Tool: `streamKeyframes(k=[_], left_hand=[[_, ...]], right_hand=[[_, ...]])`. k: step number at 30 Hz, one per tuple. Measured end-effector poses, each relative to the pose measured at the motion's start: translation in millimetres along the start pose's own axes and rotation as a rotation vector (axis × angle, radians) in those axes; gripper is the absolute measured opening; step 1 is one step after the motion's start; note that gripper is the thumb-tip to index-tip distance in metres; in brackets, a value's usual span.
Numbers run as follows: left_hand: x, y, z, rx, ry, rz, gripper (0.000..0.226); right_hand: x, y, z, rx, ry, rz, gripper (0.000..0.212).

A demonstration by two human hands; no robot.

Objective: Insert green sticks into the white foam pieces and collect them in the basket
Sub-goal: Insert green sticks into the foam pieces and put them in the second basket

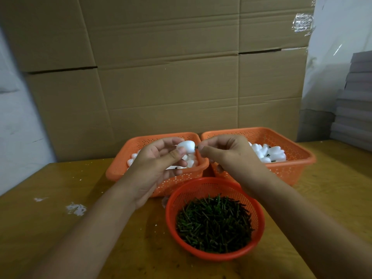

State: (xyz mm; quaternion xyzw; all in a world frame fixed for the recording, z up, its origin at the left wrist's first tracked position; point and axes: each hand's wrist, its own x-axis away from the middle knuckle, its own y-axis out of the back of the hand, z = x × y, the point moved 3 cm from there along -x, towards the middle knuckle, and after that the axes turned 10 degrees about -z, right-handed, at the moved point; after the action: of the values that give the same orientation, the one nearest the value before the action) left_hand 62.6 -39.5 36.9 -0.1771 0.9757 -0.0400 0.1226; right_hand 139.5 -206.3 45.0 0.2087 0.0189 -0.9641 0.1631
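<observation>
Left hand [159, 164] gripping white foam piece [186, 147] between thumb and fingers, held above left orange basket [120, 168]. Foam long axis roughly horizontal, blunt end facing right. Right hand [225, 152] pinching green stick [196, 149] at fingertips, stick tip at foam's right end; stick mostly hidden, axis hard to tell. Right orange basket [298, 158] holding foam pieces. Round red basket [259, 234] of green sticks near on worktop [60, 228].

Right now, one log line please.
left hand: holds foam piece | right hand: pinches green stick at it | step: inserting
</observation>
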Motion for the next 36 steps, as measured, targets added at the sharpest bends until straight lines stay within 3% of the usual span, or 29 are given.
streamKeyframes(k=[6,12,20,28,36], left_hand=[[-1.3,-1.3,-0.8,0.117,0.015,-0.042,0.037],[-2.1,-2.2,2.1,0.100,0.024,-0.062,0.049],[-1.5,-2.1,1.4,0.051,-0.033,-0.072,0.056],[-2.6,-1.4,2.3,0.058,-0.057,0.027,0.035],[-2.5,0.7,-1.5,-0.019,-0.097,0.068,0.040]], right_hand=[[-1.2,-3.4,-4.2,0.040,0.061,-0.034,0.005],[-1.8,-1.9,-7.6,0.153,0.177,-0.160,0.008],[4.7,-8.2,-3.4,0.283,0.259,-0.130,0.007],[7.2,-11.2,1.6,0.225,0.141,-0.023,0.017],[9.0,-14.9,-1.0,0.073,-0.059,0.111,0.022]])
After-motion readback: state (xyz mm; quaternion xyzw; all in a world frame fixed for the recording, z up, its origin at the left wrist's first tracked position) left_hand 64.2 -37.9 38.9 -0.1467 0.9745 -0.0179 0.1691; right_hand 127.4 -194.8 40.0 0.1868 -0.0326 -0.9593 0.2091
